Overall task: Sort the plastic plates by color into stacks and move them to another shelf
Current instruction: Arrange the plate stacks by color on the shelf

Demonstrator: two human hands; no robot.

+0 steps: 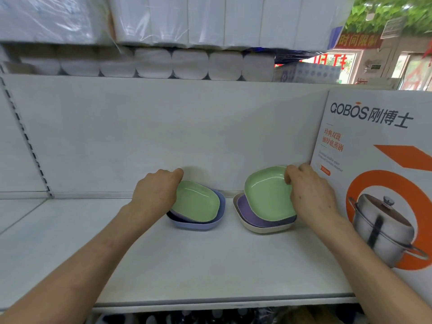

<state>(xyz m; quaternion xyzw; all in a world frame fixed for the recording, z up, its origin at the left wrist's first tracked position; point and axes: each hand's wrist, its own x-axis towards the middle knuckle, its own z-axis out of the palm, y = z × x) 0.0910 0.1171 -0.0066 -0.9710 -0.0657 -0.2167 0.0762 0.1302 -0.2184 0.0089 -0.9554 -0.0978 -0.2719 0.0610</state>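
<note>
- Two small stacks of rounded-square plastic plates sit side by side toward the back of a white shelf (210, 265), a narrow gap between them.
- The left stack has a green plate (198, 202) on top, tilted up at its left edge, where the left hand (155, 195) grips it.
- Under that green plate a lilac plate (175, 213) shows as a thin rim, and both rest inside a blue plate (205, 226) at the bottom.
- The left hand is curled closed over the green plate's left rim, knuckles up; the fingertips are hidden beneath the plate.
- The right stack has a second green plate (268, 195) on top, tipped so its inside faces the camera, raised at the far right corner where the right hand (311, 195) holds it.
- Below the right hand's plate lies a purple plate (247, 210), and under that a cream plate (264, 229) at the bottom.
- The right hand pinches the green plate's right rim, with fingers (288, 176) hooked over the edge into the bowl and the palm against the outer side.
- Just right of the right hand stands a large white cardboard box (378, 160), printed with an orange ring and a steel steamer pot.
- Behind both hands rises the plain white back panel (163, 127) of the shelving.
- Above, the next shelf up carries wrapped white paper rolls (154, 63) in a row, with more white packs stacked on them.
- Both bare forearms reach in from the lower corners of the view.
</note>
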